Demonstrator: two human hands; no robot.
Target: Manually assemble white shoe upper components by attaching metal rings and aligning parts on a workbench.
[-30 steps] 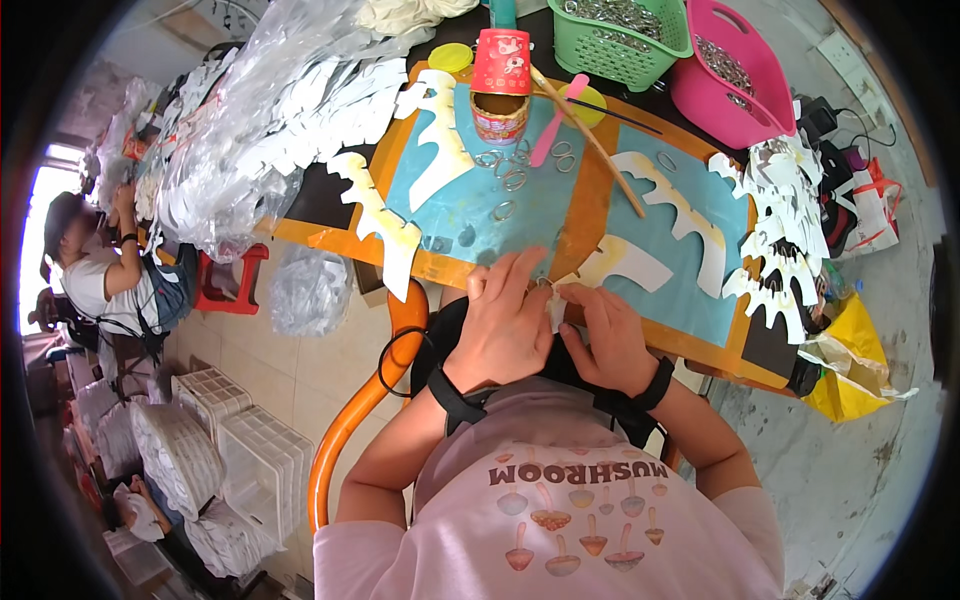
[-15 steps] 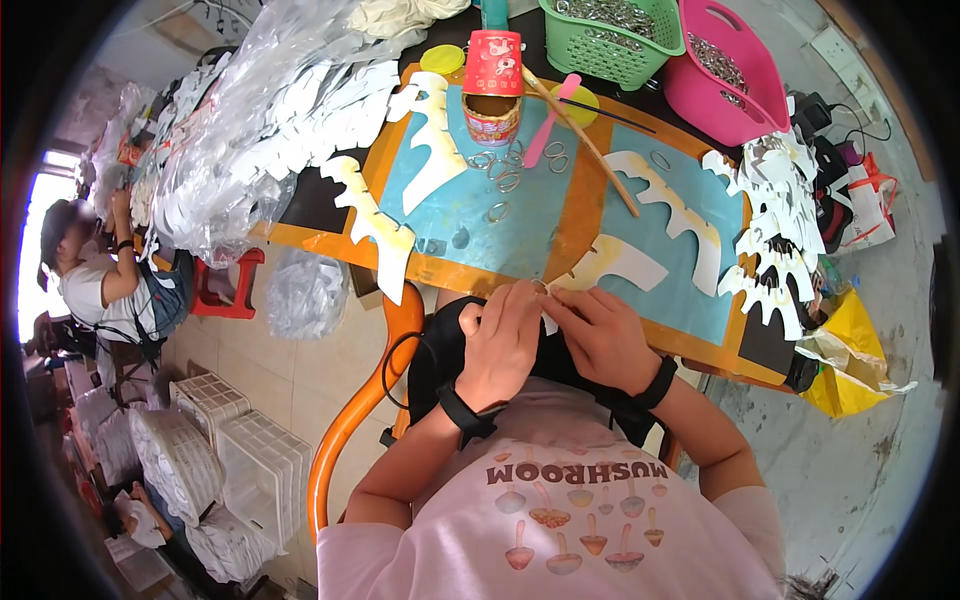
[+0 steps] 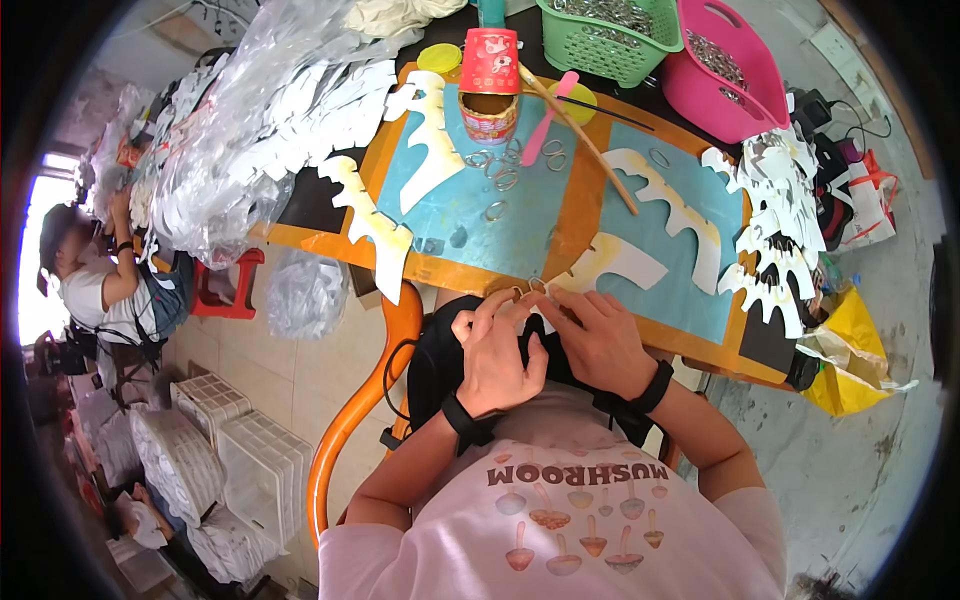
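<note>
Ring, silvery and thin, shows just left of the yellow-smeared white cutout, by the left hand, half curled, thumb apart, and right hand, fingers bent inward; whether the hands pinch it, I cannot tell.

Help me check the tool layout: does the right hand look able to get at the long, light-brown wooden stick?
Probably yes: the wooden stick points its near end toward the right hand, and only a flat, curved white-and-yellow piece lies between. That hand may be occupied, though.
</note>
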